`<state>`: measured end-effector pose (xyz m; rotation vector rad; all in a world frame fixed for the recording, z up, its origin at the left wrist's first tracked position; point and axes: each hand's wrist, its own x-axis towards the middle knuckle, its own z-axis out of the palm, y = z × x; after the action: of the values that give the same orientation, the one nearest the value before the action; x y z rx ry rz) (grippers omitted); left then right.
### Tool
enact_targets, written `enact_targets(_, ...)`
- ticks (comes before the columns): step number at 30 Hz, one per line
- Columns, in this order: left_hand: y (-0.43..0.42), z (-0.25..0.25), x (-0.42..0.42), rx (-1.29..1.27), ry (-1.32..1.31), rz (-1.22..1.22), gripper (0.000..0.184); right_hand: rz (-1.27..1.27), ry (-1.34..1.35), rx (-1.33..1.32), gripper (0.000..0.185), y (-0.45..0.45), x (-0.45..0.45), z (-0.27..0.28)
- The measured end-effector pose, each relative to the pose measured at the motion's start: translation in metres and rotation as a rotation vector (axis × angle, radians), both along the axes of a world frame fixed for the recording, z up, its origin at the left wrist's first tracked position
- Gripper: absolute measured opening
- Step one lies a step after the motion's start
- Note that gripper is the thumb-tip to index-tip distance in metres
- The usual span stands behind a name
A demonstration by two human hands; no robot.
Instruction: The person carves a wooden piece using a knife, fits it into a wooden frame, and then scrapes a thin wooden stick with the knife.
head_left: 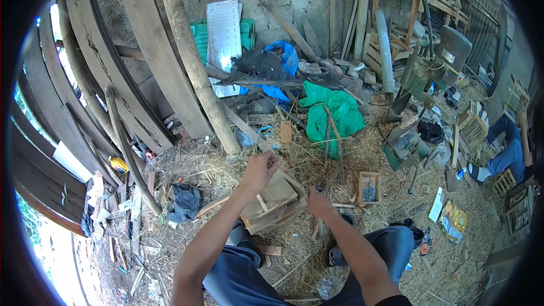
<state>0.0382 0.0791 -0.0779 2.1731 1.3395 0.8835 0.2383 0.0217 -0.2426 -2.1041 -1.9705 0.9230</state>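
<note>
Between my knees stands a wooden block or box with thin wood strips on its top. My left hand is closed above its far left corner, fingers pressed together; what it holds, if anything, is too small to make out. At the right side of the block is my right hand, fingers curled round a small dark thing that I cannot make out. A thin strip slants along the block's upper right edge, between the two hands. A small wooden box with small metallic-looking bits inside sits to the right.
Straw and shavings cover the ground. Ahead lie a green plastic sheet and a blue tarp. A wooden pole leans at left. A machine stands at right, and beyond it another person's legs show beside wooden crates.
</note>
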Motion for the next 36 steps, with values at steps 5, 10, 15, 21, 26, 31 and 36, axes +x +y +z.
enact_targets(5,-0.055,0.026,0.008,-0.196,0.055,0.029,0.015,0.030,0.134,0.247,0.055,0.025,0.075,0.049)
enact_targets(10,-0.091,0.052,0.017,-0.101,-0.091,-0.046,0.016,0.075,1.032,-0.095,0.052,-0.005,0.070,0.191)
enact_targets(15,-0.081,0.072,0.012,-0.305,-0.449,-0.181,0.017,0.185,1.306,-0.197,0.065,-0.049,0.057,0.240)
enact_targets(21,-0.068,0.079,0.006,-0.321,-0.617,-0.318,0.017,0.346,1.699,-0.478,0.072,-0.054,0.054,0.228)
enact_targets(26,-0.067,0.071,0.003,-0.310,-0.755,-0.292,0.017,0.376,1.646,-0.438,0.072,-0.051,0.043,0.235)
enact_targets(31,-0.065,0.075,0.002,-0.269,-0.834,-0.234,0.016,0.361,1.525,-0.458,0.069,-0.052,0.030,0.239)
enact_targets(36,-0.067,0.079,0.001,-0.268,-0.852,-0.200,0.015,0.367,1.315,-0.388,0.065,-0.064,0.012,0.258)
